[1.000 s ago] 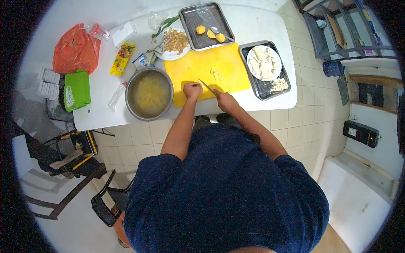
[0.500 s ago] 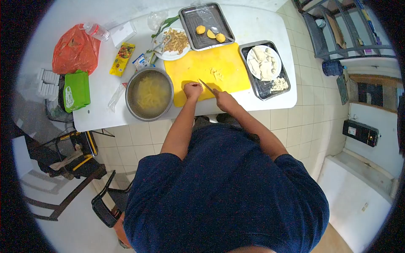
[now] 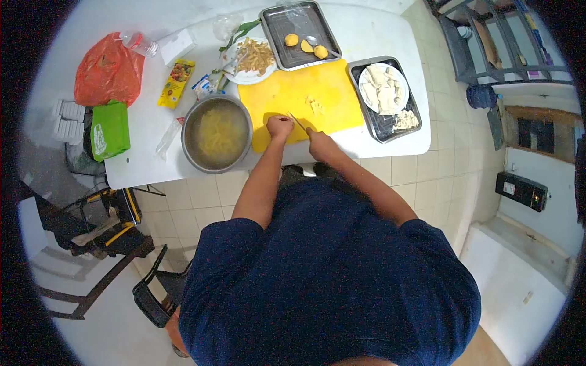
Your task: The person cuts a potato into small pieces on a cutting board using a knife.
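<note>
My right hand (image 3: 323,145) grips a knife (image 3: 298,122), its blade slanting up and left over the yellow cutting board (image 3: 268,94). Close to the blade's tip, my left hand (image 3: 279,127) is closed near the board's lower edge; what its fingers hold is too small to make out. Cut yellow pieces (image 3: 314,105) lie in a small heap on the board, beyond the knife. To the left stands a metal pot (image 3: 187,149) with yellow strips in cloudy liquid.
Behind the board, a dark tray (image 3: 290,60) holds yellow rounded pieces and a spoon. Another tray (image 3: 379,135) at right bears a plate of pale pieces. A plate of brownish scraps (image 3: 253,61), a yellow packet (image 3: 176,83), a red bag (image 3: 110,73) and a green bag (image 3: 110,131) are leftward.
The view has shifted very slightly. Both hands keep nearly the same place, with the knife still in the right hand beside the left fingers.
</note>
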Action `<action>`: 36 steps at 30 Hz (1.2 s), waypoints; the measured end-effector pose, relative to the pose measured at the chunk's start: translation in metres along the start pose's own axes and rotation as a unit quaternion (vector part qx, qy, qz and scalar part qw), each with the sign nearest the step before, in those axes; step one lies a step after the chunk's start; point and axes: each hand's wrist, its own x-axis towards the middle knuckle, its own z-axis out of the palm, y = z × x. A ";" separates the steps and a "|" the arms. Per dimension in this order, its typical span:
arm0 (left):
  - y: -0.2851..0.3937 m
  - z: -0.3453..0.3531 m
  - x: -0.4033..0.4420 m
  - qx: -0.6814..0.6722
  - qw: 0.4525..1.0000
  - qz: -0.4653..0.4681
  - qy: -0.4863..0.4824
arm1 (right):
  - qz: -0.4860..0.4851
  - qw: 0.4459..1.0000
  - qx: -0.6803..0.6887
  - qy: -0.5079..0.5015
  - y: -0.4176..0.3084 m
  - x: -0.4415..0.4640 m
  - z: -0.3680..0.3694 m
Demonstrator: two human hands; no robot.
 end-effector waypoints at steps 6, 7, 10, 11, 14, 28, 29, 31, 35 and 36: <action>0.017 -0.005 -0.009 0.037 0.998 0.032 0.026 | -0.024 0.998 0.028 0.053 0.020 0.000 0.033; 0.012 -0.003 -0.006 0.029 0.999 0.021 0.022 | -0.035 0.996 0.036 0.069 0.021 0.001 0.036; -0.004 0.003 0.002 0.003 1.000 0.000 0.003 | -0.011 0.998 0.048 0.045 0.025 -0.013 0.041; -0.009 0.006 0.007 -0.008 1.000 -0.004 -0.003 | -0.008 0.998 0.055 0.043 0.026 -0.017 0.042; -0.026 0.016 0.016 0.011 0.999 0.014 0.029 | -0.001 0.996 0.071 0.048 0.038 -0.020 0.054; -0.010 0.004 0.007 -0.002 1.000 -0.009 -0.012 | -0.062 0.982 0.082 0.157 0.029 0.014 0.065; -0.022 0.009 0.013 -0.022 1.000 -0.007 -0.021 | -0.059 0.984 0.081 0.150 0.026 0.020 0.065; -0.018 0.007 0.010 -0.027 0.999 -0.019 -0.026 | -0.048 0.986 0.077 0.138 0.025 0.029 0.066; 0.012 -0.005 -0.011 0.031 0.999 0.020 0.040 | -0.049 0.988 0.056 0.136 0.037 0.021 0.075; 0.008 -0.002 -0.009 0.018 0.999 0.013 0.028 | -0.033 0.994 0.036 0.101 0.044 0.013 0.074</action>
